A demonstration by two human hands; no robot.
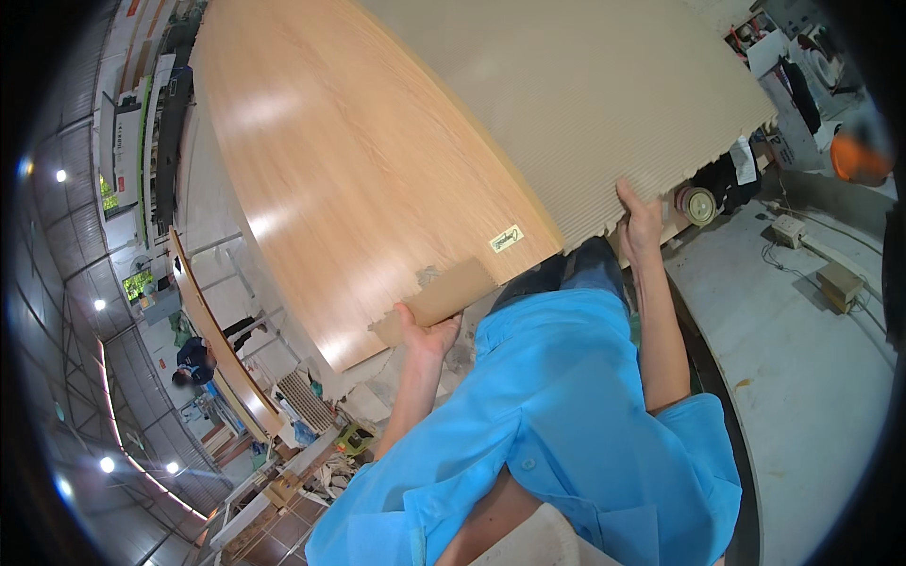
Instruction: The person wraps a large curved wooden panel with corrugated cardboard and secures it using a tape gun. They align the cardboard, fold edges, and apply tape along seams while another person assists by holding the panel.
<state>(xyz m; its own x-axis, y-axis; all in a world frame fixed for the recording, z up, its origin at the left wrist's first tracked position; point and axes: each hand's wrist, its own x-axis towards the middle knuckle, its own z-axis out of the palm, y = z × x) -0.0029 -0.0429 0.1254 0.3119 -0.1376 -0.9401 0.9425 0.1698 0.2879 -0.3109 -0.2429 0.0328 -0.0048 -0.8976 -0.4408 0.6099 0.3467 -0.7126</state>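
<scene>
The large wood-grain panel [359,160] stands tilted above both hands, its chipped lower corner resting in the left hand [427,332], whose fingers curl around that corner. The right hand [640,224] grips the panel's ragged pale edge, thumb flat against it. Bare concrete floor [802,358] lies right of the panel; cluttered workbenches [283,472] crowd below its left edge.

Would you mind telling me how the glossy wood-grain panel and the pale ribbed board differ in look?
The wood-grain panel is warm orange-brown and shiny, catching lamp glare; the ribbed board is pale beige, matt and finely grooved. The panel carries a small sticker and a chipped corner by the left hand; the board has a ragged lower edge under the right hand. Both are large flat sheets, each with one hand at its near edge.
</scene>
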